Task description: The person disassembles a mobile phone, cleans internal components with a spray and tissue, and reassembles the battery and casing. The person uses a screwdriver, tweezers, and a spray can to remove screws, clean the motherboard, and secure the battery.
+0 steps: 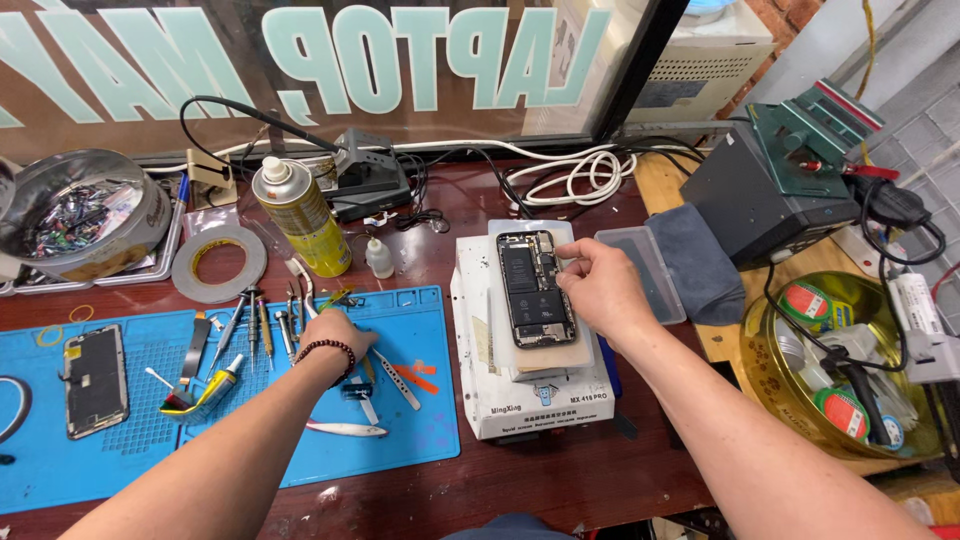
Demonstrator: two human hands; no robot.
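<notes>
- while my right hand (598,290) rests at the edge of the one opened phone (536,288), its fingertips (566,266) are pinched together on the phone's upper right rim; the rest of the hand is loosely curled.
- that phone lies face down with its insides showing, on one pale pad on top of the one white heating box (530,395) in the middle of the bench.
- my left hand (333,335) is down on the one blue mat (420,330), fingers bent over the tools there; i cannot tell whether it has hold of any of them. one dark bead bracelet (330,350) sits on that wrist.
- just left of that hand i count about five thin drivers and tweezers (262,330) lying in a row, and near it two orange picks (415,375) and one white-handled tool (345,429).
- one separate phone screen (95,380) lies well apart at the left end of the mat.
- behind the mat stand one yellow spray can (302,215), one small white dropper bottle (379,258) and one roll of tape (218,262), lying flat.
- one round metal tin (80,215) full of small parts sits at far left.
- to the right of the box lie one clear plastic lid (645,270) and one grey cloth (700,262), touching each other.
- one brass-coloured bowl (770,370) at far right holds at least three green-and-red reels.
</notes>
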